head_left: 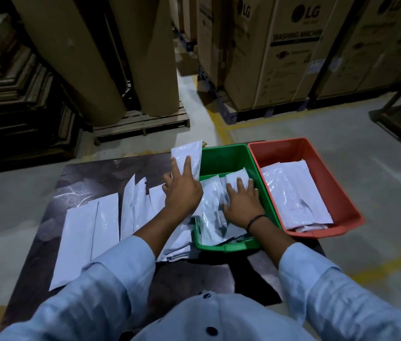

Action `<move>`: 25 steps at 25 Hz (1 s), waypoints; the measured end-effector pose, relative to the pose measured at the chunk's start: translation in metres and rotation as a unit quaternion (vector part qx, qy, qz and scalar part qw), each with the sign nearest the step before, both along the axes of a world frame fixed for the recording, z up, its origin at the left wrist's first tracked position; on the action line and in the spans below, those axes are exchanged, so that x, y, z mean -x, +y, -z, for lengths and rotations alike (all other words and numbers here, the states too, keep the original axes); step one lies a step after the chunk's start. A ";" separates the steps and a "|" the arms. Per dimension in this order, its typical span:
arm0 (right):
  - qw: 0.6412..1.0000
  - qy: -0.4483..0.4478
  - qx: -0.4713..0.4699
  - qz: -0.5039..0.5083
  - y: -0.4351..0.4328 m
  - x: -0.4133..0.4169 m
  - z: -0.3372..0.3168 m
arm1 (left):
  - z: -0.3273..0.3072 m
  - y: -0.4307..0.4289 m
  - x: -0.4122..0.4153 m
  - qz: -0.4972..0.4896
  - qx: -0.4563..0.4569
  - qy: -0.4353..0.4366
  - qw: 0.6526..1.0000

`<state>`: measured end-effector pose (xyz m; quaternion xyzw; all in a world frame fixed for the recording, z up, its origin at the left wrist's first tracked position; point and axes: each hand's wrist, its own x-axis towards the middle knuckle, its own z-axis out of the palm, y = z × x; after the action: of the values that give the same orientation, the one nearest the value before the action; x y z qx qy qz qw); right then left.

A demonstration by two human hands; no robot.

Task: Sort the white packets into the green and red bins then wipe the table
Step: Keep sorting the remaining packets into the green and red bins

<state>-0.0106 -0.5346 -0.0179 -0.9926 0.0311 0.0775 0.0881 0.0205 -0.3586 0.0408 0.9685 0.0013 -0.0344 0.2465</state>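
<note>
Loose white packets point(83, 232) lie on the table point(91, 173) at nine o'clock of the green bin point(226, 157), where the left hand point(182, 193) pinches a raised packet point(187, 152) by the rim. Its glossy film could slip and fall outside. The right hand point(241, 203), fingers flat and spread, presses the binned packets point(213, 193), the red bin point(280, 151) sits at three o'clock, and cartons point(280, 70) at one o'clock read "LG" and "WASHING MACHINE".

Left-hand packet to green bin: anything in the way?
Yes. The right hand lies flat on the packets in the green bin, covering its middle. The held packet in the left hand is at the bin's left rim; nothing else blocks it.
</note>
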 end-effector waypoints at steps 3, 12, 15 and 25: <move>0.998 0.028 0.040 -0.031 0.002 0.001 0.020 | 0.003 -0.006 0.001 -0.003 -0.009 0.005 1.000; 0.990 0.128 0.014 -0.062 -0.009 -0.014 0.024 | 0.006 -0.022 0.003 -0.009 -0.020 0.011 1.000; 0.994 0.071 -0.013 -0.084 -0.020 -0.017 0.014 | 0.007 -0.033 0.008 0.000 -0.025 0.020 0.999; 0.990 -0.136 -0.007 -0.034 -0.080 -0.018 -0.005 | 0.048 -0.096 0.034 -0.027 -0.080 0.047 0.995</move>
<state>0.0074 -0.6145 -0.0129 -0.9938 -0.0150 -0.0550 0.0955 -0.0133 -0.4548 -0.0073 0.9821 0.0420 -0.0725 0.1686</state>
